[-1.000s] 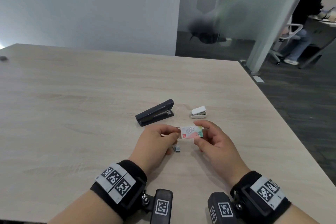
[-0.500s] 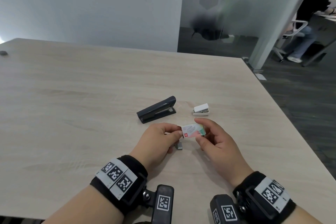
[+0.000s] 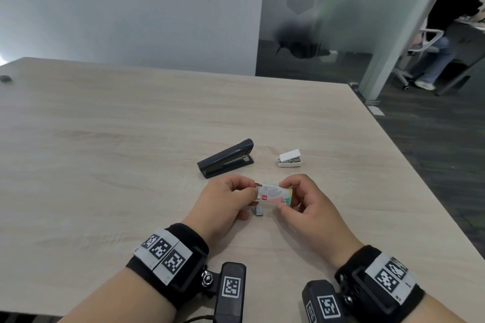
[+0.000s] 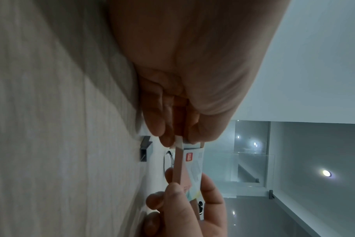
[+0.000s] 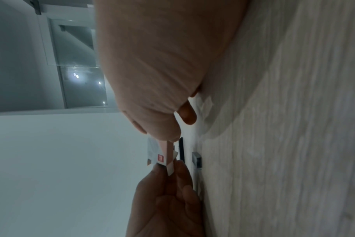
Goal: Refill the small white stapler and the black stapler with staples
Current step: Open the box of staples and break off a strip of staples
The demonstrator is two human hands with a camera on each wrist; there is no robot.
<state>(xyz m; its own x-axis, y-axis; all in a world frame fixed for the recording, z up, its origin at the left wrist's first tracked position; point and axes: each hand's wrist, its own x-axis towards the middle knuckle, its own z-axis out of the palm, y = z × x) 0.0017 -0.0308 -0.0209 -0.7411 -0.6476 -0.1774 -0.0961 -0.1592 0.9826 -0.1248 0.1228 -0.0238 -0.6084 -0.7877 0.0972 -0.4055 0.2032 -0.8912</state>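
Box (image 3: 275, 194): right hand (image 3: 309, 207) is gripping it, steadying for opening.
Flap: left hand (image 3: 225, 202) is pinching its end.
Staplers: black stapler (image 3: 226, 158), white stapler (image 3: 289, 158) are waiting beyond box.

Table (image 3: 131, 139): pale wood-grain laminate, matt. Black stapler (image 3: 225, 158): smooth plastic, slight sheen. Small white stapler (image 3: 289, 158): smooth white plastic. Staple box (image 3: 275, 195): printed card, satin. Loose staple strip (image 3: 258, 210): grey metal

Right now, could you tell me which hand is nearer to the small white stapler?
Right. The right hand holds the staple box just below the small white stapler; the left hand sits farther left, under the black stapler.
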